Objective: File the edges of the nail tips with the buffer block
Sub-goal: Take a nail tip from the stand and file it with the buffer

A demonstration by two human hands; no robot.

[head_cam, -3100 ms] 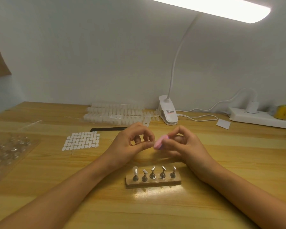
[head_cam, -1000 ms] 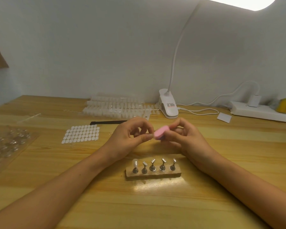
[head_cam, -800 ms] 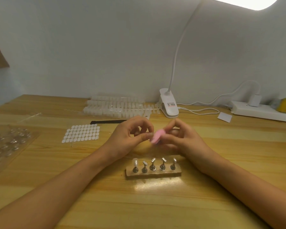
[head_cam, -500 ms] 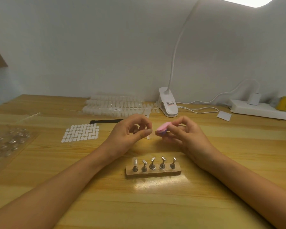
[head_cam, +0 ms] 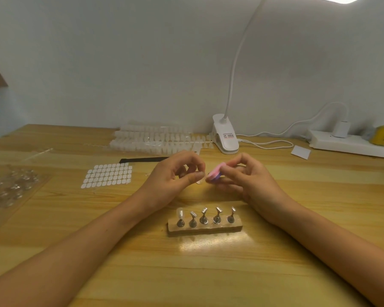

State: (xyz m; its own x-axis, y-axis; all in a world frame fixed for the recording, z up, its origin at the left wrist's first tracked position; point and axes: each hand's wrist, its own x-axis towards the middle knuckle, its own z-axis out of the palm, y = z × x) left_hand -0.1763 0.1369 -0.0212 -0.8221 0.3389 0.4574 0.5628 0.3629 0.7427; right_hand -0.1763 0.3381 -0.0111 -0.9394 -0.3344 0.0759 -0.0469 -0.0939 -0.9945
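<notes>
Head view: a clear nail tip (head_cam: 199, 181) is pinched between thumb and forefinger of the left hand (head_cam: 175, 181), just behind the wooden stand (head_cam: 204, 228). The pink buffer block (head_cam: 215, 172) is gripped by the curled fingers of the right hand (head_cam: 246, 180), also just behind the stand, with its end right beside the tip. Whether the two are touching cannot be told. Only a little of the tip is seen past the fingertips. It is therefore judged that the small, smooth piece could be flicked out of the pinch if the block is drawn across it too hard, or cracked if it is squeezed harder to compensate. An edge could also be filed unevenly if the block is tilted. On the stand, the leftmost of five metal holders (head_cam: 217, 216) carries a mounted tip (head_cam: 181, 214), which could be knocked if either hand is lowered carelessly. Farther behind the stand, racks of spare tips (head_cam: 160, 140) are laid out, and a sheet of adhesive tabs (head_cam: 108, 176) lies behind it to the left.
</notes>
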